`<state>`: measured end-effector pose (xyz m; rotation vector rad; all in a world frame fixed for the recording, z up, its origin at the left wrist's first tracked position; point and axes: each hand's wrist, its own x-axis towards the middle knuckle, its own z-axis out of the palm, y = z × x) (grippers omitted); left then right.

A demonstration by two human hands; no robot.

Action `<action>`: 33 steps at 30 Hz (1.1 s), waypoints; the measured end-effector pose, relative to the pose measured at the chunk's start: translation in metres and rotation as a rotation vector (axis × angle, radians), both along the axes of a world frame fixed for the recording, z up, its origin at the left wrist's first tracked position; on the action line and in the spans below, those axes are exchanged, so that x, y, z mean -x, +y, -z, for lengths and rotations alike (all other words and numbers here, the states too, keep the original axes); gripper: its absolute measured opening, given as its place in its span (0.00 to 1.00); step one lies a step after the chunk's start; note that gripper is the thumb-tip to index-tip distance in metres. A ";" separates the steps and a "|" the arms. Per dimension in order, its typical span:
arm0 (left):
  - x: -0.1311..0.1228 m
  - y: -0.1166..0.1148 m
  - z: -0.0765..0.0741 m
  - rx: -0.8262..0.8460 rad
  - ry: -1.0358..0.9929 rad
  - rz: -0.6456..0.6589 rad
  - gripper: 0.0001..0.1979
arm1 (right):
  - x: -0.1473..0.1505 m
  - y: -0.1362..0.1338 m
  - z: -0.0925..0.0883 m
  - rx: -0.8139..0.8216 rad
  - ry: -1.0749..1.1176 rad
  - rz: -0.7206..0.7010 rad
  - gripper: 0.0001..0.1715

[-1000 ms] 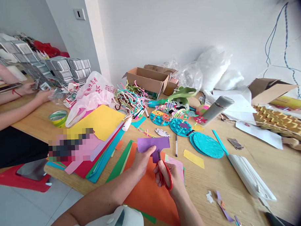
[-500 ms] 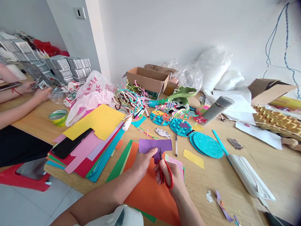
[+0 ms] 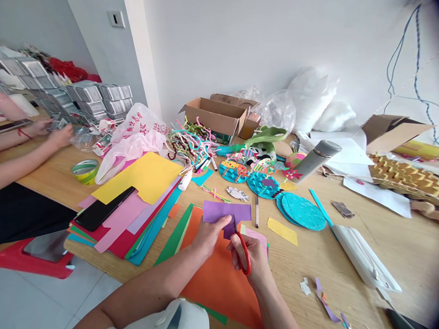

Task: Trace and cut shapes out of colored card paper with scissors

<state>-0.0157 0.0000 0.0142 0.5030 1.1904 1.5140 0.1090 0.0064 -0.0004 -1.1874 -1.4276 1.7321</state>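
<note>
My left hand pinches the lower edge of a purple paper piece and holds it up over an orange sheet. My right hand grips red-handled scissors, fingers through the loops. The blades point up into the purple paper's bottom edge, just right of my left thumb. Both hands sit close together near the table's front edge.
A stack of coloured sheets with a black phone lies at left. Teal discs, a pen, a metal flask, pipe cleaners and cardboard boxes lie beyond. Another person's hands work at far left.
The purple paper and scissors have shifted slightly right and up. The scissor handles have opened a little. The other person's hands moved slightly.
</note>
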 end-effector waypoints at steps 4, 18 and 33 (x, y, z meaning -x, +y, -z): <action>0.002 0.000 0.001 -0.026 0.017 0.033 0.14 | -0.002 0.000 0.001 -0.007 -0.010 -0.005 0.27; 0.014 0.000 -0.002 -0.073 0.063 0.129 0.07 | -0.011 0.008 -0.005 0.019 -0.054 -0.149 0.26; 0.018 0.007 0.005 -0.135 -0.069 0.171 0.13 | -0.016 0.010 -0.002 0.004 -0.122 -0.150 0.28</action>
